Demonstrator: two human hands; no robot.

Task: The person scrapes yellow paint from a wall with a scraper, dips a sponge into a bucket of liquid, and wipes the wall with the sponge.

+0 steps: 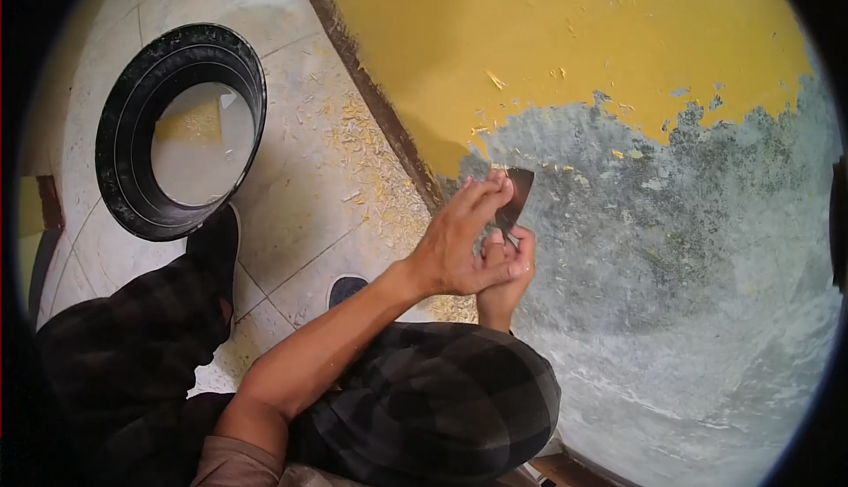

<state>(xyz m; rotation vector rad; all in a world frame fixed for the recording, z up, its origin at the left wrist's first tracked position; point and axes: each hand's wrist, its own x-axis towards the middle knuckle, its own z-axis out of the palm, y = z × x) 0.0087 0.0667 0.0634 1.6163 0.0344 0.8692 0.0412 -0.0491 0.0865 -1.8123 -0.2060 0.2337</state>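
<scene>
A putty knife (519, 194) with a flat metal blade rests against the wall, at the border between yellow paint and bare grey plaster. My right hand (508, 288) is closed round its handle, which is mostly hidden by the fingers. From the left, my left hand (455, 240) reaches across, its fingertips pressed on the blade and its thumb by my right hand. The yellow paint (495, 37) has a ragged edge with loose flakes. Below the edge lies the scraped grey plaster (636, 231).
A black bucket (110, 147) with cloudy liquid and a yellow piece inside stands on the tiled floor (287, 222) at left. Paint shavings (380, 178) lie along the brown wall base (353, 59). My bent knee (468, 390) is close below my hands.
</scene>
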